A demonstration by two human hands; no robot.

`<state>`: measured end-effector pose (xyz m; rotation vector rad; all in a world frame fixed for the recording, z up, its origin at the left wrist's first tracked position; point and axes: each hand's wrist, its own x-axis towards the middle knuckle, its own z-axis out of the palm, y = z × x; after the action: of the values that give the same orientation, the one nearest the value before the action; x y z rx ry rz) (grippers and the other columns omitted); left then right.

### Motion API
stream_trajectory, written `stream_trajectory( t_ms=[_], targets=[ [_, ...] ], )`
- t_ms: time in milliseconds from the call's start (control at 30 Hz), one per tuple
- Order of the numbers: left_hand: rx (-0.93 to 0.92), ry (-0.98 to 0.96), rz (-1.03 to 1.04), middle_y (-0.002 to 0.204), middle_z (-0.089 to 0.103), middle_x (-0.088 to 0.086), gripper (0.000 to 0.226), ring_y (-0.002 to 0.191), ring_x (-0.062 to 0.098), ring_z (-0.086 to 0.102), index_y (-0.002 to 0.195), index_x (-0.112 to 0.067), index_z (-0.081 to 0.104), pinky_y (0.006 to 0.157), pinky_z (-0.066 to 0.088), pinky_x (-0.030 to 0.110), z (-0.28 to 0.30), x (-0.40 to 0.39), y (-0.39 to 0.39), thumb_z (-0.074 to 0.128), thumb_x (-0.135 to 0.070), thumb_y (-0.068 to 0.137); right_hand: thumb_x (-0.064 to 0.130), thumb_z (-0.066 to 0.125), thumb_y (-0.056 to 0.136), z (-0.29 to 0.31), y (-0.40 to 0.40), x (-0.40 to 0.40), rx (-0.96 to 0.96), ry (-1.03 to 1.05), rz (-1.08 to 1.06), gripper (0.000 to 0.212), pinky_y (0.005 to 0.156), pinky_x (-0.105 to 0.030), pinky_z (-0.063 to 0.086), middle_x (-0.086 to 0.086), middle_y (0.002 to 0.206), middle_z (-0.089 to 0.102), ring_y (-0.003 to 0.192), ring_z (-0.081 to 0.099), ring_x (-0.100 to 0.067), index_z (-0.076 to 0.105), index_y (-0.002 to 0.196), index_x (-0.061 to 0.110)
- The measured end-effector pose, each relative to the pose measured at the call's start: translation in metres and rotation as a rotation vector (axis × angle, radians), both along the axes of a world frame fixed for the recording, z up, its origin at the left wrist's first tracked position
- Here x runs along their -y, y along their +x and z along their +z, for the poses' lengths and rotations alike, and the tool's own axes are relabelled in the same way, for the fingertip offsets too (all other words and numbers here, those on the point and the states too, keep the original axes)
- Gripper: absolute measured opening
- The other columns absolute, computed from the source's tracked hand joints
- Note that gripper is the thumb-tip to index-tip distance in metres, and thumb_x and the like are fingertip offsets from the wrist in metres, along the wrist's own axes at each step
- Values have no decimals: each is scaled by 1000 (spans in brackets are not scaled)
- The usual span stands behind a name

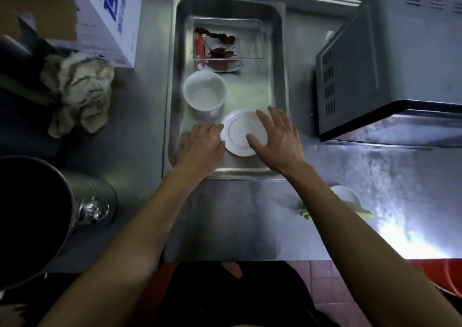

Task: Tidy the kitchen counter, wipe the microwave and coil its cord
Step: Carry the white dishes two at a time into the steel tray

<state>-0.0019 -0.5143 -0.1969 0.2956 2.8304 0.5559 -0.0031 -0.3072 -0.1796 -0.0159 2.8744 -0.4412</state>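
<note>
Two flat-fingered hands, left (200,144) and right (275,136), flank one plate (240,133).

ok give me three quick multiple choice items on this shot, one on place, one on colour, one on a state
1. Where does the small plate lie?
A. in the steel tray
B. on the microwave
C. in the pot

2. What colour is the bowl beside it?
A. red
B. white
C. black

3. How is the right hand?
A. clenched in a fist
B. fingers spread over the plate's edge
C. gripping the rag

Answers: 1 A, the plate sits at the tray's near end; 2 B, the bowl is plain white; 3 B, its fingers are straight and spread, while the left hand meets the other edge.
</note>
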Motion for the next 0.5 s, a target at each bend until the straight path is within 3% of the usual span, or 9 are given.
stream_trajectory(
  t_ms=[167,233,367,500],
  targets=[
    [-79,-74,-162,131,60,8,47,117,34,56,135,-15,54,90,47,48,20,-36,-5,58,-33,92,39,55,94,27,28,-34,-42,-6,-16,46,98,-46,45,-5,137,56,122,53,-31,54,136,21],
    [-96,-93,-241,128,62,7,47,114,33,58,135,-15,54,90,49,47,27,-55,-6,57,-35,92,35,55,94,32,42,-53,-38,-5,-39,42,97,-46,47,-6,132,58,119,54,-31,55,134,20],
    [-94,-121,-330,129,61,6,48,117,34,56,136,-17,52,85,50,47,41,-103,4,56,-35,92,38,55,95,37,72,-97,-13,14,-101,50,106,-48,41,-5,145,51,130,47,-32,49,143,23],
    [-107,-111,-406,131,59,8,47,119,34,54,136,-16,51,86,48,48,55,-161,33,53,-34,93,34,59,90,43,118,-151,-29,1,-196,52,100,-45,41,-6,141,53,128,49,-32,52,140,22]
  ],
)
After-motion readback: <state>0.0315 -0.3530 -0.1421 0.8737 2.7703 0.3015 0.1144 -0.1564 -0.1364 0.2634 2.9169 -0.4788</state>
